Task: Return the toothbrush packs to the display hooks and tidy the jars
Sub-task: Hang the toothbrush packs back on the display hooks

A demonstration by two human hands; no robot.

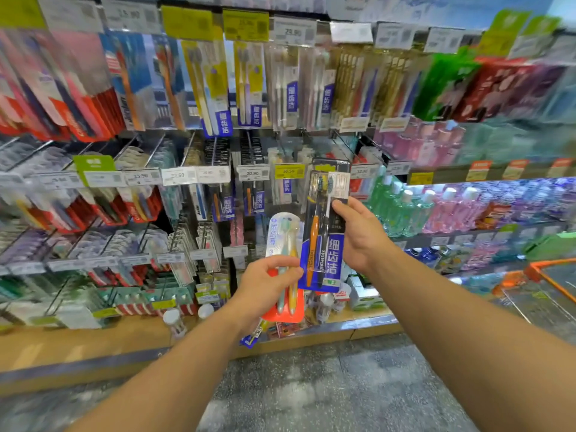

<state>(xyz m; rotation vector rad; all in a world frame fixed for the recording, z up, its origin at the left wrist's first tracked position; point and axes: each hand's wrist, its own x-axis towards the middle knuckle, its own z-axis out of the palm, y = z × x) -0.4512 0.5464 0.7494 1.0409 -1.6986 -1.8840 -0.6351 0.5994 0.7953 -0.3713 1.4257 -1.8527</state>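
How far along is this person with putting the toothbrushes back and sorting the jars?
Early on, it seems. Nothing clearly looks finished. In hand: the right hand holds a dark blue toothbrush pack up before the hooks, and the left hand grips a white and orange pack. Neither hangs on a hook yet. Still left: both packs, plus the white-lidded jars on the bottom shelf, untouched.

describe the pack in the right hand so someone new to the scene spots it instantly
Start at the wall of hanging toothbrush packs, then drop to the two hands in front of it. The right hand holds the dark pack upright. Unlike the white-and-red pack in the left hand, it has a blue label and an orange brush.
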